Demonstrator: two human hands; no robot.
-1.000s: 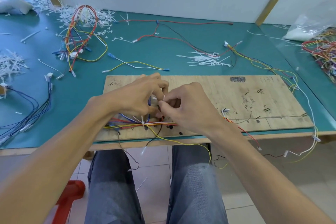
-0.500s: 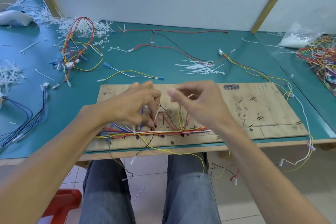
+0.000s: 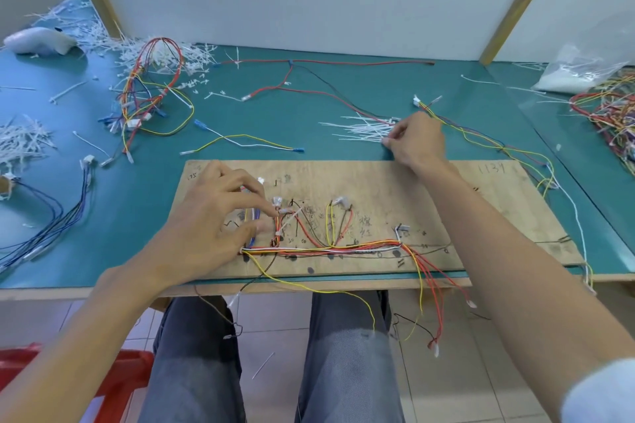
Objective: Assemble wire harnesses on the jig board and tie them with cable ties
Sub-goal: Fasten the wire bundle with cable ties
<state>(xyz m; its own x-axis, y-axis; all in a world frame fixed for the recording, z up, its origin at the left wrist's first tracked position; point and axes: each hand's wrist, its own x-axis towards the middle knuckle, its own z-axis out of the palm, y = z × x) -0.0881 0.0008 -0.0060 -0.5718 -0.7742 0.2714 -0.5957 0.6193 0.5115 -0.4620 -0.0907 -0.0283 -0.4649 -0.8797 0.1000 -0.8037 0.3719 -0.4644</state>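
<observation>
Teal bench (image 3: 309,134) carries the board (image 3: 446,203), where wires (image 3: 343,247) already lie along the marked run. One tie (image 3: 287,220), its tail uncut, cinches a branch. The trunk looks mostly untied, so much tying and trimming is probably left. Left hand (image 3: 213,220) pinches that branch. Right hand (image 3: 415,141) curls onto the spare ties (image 3: 357,129); whether it pinches one cannot be told. Ink on the board reads "1134"; other scrawls are illegible.

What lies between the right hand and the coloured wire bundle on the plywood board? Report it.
Head view: only bare plywood board between right hand and coloured wire bundle.
</observation>
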